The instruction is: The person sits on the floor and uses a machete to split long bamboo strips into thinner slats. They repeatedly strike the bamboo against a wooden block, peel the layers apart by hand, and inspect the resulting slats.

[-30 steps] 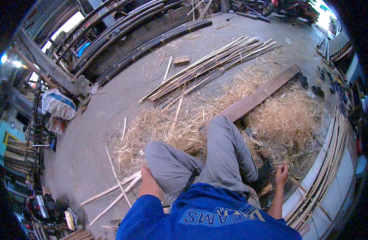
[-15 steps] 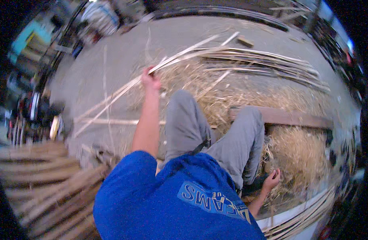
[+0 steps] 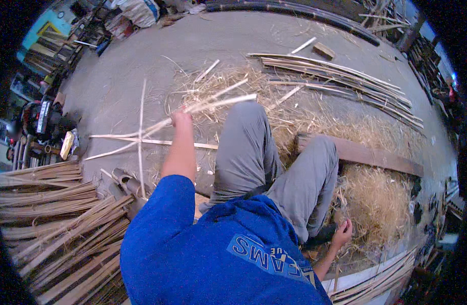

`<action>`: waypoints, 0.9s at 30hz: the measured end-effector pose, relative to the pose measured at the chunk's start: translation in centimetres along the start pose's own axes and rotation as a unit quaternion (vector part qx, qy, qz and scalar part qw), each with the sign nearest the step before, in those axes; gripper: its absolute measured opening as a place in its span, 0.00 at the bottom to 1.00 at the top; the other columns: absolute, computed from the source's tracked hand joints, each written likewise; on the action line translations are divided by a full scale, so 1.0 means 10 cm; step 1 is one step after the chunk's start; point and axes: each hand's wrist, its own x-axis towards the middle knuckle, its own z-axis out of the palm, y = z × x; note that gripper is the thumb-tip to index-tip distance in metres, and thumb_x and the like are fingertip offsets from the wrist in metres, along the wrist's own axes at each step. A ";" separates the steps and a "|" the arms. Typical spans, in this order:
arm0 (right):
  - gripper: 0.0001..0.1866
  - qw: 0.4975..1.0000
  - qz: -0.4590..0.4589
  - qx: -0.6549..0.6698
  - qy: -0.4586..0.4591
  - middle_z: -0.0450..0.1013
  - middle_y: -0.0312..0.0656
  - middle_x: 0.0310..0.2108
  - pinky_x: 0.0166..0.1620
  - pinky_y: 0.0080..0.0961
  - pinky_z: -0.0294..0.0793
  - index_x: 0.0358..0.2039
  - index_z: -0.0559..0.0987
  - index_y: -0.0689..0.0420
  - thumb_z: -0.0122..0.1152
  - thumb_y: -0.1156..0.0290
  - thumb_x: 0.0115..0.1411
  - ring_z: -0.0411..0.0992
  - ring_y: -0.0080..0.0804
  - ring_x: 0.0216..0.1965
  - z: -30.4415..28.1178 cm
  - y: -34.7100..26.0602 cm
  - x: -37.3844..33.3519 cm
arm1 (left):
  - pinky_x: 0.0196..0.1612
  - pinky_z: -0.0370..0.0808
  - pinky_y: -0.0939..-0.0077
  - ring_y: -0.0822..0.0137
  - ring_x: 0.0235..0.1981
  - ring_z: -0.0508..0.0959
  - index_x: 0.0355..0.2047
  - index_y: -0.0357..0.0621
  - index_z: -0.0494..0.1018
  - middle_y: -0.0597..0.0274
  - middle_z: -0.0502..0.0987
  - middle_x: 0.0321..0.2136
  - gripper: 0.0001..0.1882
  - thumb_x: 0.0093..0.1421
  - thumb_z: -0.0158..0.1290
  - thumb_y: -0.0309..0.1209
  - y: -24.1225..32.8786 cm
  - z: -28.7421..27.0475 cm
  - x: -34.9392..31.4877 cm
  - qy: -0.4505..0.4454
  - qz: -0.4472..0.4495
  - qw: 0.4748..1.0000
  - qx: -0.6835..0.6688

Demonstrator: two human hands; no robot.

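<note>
Left of the grey-trousered knees (image 3: pixel 246 137), long, narrow, pale wooden strips (image 3: pixel 233 100) fan out, gripped partway along by the left hand (image 3: pixel 181 119)! Beside heaped straw-coloured shavings (image 3: pixel 373 203), the right hand (image 3: pixel 343 233) curls; whether it's holding anything, I can't tell. Past that heap lies a reddish-brown wooden plank (image 3: pixel 375 155).

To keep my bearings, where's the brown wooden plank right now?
In the head view, the brown wooden plank lies right of centre amid pale shavings, partly hidden by the person's right knee.
</note>
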 end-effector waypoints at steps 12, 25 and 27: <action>0.15 0.996 0.062 -0.045 -0.036 0.75 0.47 0.43 0.49 0.31 0.70 0.45 0.76 0.63 0.52 0.66 0.63 0.74 0.39 0.44 -0.09 -0.24 -0.37 | 0.47 0.71 0.50 0.56 0.47 0.75 0.55 0.49 0.67 0.57 0.70 0.53 0.22 0.63 0.44 0.42 -0.46 -0.58 -0.01 -0.145 0.186 0.397 0.887; 0.13 0.996 0.021 -0.070 -0.040 0.77 0.48 0.40 0.47 0.30 0.73 0.41 0.78 0.60 0.55 0.66 0.61 0.75 0.41 0.42 -0.20 -0.55 -0.31 | 0.41 0.74 0.56 0.63 0.41 0.78 0.52 0.52 0.71 0.62 0.75 0.49 0.18 0.63 0.44 0.38 -1.08 -1.24 0.03 -0.230 0.199 0.285 0.909; 0.12 0.997 0.008 -0.068 -0.036 0.76 0.48 0.38 0.46 0.31 0.72 0.41 0.78 0.59 0.55 0.67 0.60 0.75 0.42 0.40 -0.11 -0.52 -0.32 | 0.40 0.75 0.57 0.64 0.40 0.79 0.51 0.52 0.72 0.63 0.75 0.48 0.18 0.63 0.44 0.37 -0.98 -1.25 0.09 -0.229 0.215 0.263 0.912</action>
